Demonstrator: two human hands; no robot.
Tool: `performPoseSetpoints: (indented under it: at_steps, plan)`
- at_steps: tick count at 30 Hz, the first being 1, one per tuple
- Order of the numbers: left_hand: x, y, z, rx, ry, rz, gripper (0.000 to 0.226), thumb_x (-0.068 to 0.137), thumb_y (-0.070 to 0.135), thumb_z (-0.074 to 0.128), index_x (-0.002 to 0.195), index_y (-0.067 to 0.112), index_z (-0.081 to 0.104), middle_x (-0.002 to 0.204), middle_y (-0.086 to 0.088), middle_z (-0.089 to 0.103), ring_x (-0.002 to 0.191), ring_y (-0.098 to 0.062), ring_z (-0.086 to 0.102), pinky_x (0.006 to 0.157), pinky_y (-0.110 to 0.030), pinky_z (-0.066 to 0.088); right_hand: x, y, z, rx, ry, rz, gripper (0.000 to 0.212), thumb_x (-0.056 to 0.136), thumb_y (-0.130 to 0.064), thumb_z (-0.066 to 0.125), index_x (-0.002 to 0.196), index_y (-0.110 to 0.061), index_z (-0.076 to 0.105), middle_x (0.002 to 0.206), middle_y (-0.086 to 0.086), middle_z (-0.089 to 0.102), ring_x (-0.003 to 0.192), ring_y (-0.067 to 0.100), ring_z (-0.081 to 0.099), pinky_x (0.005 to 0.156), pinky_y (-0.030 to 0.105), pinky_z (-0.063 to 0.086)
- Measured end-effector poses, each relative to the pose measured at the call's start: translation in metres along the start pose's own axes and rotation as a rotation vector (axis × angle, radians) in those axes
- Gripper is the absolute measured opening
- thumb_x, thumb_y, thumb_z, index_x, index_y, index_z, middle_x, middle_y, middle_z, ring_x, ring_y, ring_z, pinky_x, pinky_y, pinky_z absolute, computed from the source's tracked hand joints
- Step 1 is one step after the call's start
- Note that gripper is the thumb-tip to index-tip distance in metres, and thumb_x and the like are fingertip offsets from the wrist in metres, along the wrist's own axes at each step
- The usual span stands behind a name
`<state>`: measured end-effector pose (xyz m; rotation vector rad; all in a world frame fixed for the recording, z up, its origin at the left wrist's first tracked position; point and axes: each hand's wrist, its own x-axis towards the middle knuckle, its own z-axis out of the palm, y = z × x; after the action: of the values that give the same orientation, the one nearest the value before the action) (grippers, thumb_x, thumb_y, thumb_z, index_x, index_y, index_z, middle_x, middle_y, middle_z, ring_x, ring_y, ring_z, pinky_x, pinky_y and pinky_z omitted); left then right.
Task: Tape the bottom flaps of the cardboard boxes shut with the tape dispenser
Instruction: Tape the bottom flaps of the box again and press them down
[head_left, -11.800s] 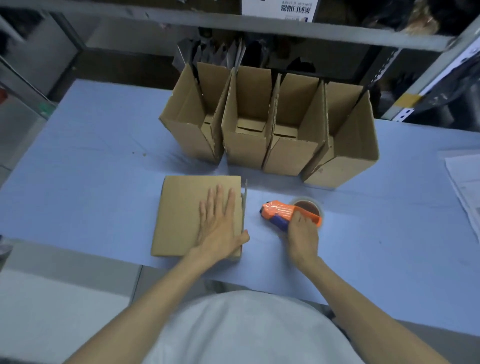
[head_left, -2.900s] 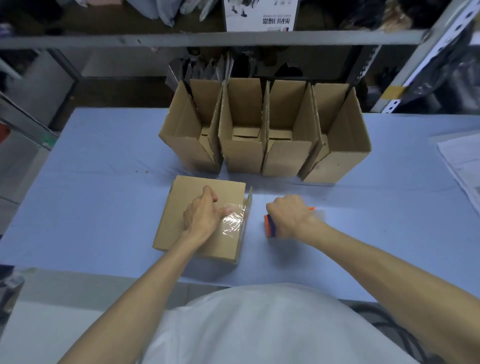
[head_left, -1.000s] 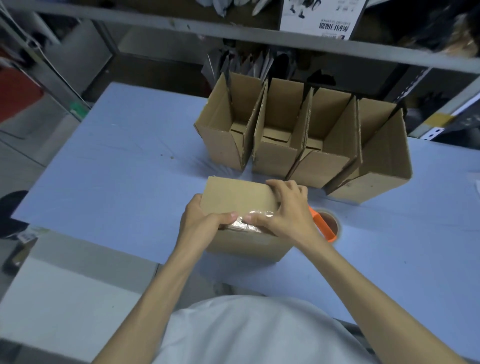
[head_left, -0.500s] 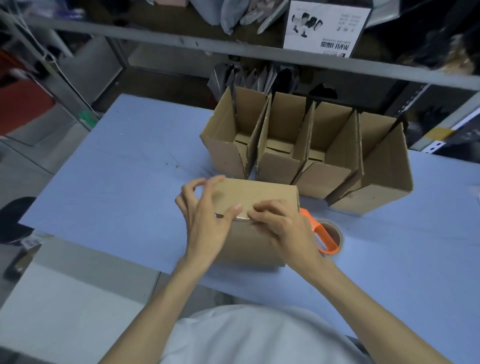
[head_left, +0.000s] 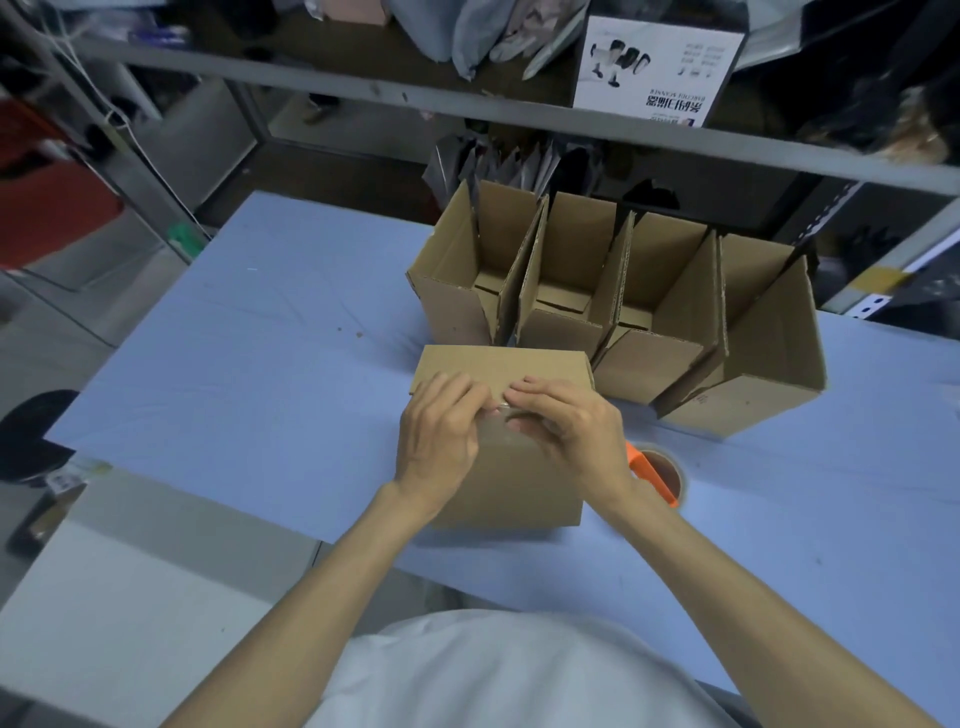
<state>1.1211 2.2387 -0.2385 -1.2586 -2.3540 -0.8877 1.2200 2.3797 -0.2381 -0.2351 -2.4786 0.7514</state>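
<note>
A closed cardboard box (head_left: 498, 366) stands on the blue table (head_left: 234, 374) in front of me. Clear tape runs over its near top edge. My left hand (head_left: 439, 434) and my right hand (head_left: 569, 434) meet at that edge, fingers curled over the top and fingertips on the tape. The right thumb lies on the box's front face. The orange tape dispenser (head_left: 652, 475) with its brown roll lies on the table just right of the box, partly hidden by my right wrist; neither hand touches it.
Several open cardboard boxes (head_left: 654, 358) stand in a row right behind the box, flaps up. A metal shelf (head_left: 519, 119) with bags and a white carton hangs over the far table edge. The table's left edge drops to the floor.
The box has been tipped up so a taller face is toward me. Both hands slid to the top near edge, over the tape.
</note>
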Motion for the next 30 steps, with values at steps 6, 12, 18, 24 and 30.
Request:
performPoseSetpoints:
  at_steps: [6,12,18,24,30]
  plan:
    - [-0.012,-0.023,-0.004,-0.086,-0.182,0.067,0.034,0.083,0.019,0.071,0.115,0.013,0.065,0.113,-0.002,0.064,0.104,-0.019,0.053,0.089,-0.026,0.039,0.006,0.026,-0.015,-0.127,-0.322,-0.158,0.068,0.068,-0.029,0.084,0.130,-0.019,0.058,0.133,-0.005,0.058,0.124,0.015,0.052,0.101,0.034,0.042]
    - [-0.009,-0.015,-0.009,-0.118,-0.283,-0.031,0.057,0.063,0.011,0.086,0.114,0.015,0.060,0.117,0.001,0.059,0.107,-0.015,0.047,0.088,-0.027,0.043,-0.001,0.006,0.008,-0.202,0.025,-0.089,0.044,0.069,-0.036,0.084,0.106,-0.017,0.071,0.110,-0.005,0.069,0.099,0.018,0.064,0.080,0.032,0.048]
    - [-0.004,-0.011,-0.023,-0.203,-0.114,-0.266,0.045,0.078,0.027,0.077,0.119,0.022,0.058,0.117,0.007,0.050,0.109,-0.009,0.047,0.089,-0.019,0.039,-0.008,0.013,-0.009,-0.298,-0.186,-0.134,0.075,0.054,-0.030,0.087,0.122,-0.018,0.058,0.125,-0.003,0.059,0.104,0.017,0.056,0.089,0.028,0.035]
    - [-0.008,-0.011,-0.036,-0.701,-0.538,-0.896,0.023,0.082,0.029,0.075,0.099,0.016,0.065,0.099,-0.001,0.072,0.094,-0.021,0.069,0.073,-0.031,0.054,-0.001,-0.004,-0.024,-0.244,-0.292,-0.033,0.060,0.080,-0.036,0.073,0.131,-0.014,0.051,0.135,0.001,0.053,0.127,0.025,0.047,0.106,0.035,0.032]
    - [0.003,0.012,-0.049,-0.607,-0.245,-0.861,0.013,0.082,0.030,0.071,0.092,0.024,0.067,0.087,0.005,0.072,0.084,-0.014,0.068,0.076,-0.043,0.057,-0.025,-0.057,-0.028,0.038,-0.320,0.246,0.103,0.066,-0.072,0.066,0.146,-0.017,0.032,0.150,-0.001,0.029,0.138,0.016,0.028,0.111,0.032,0.029]
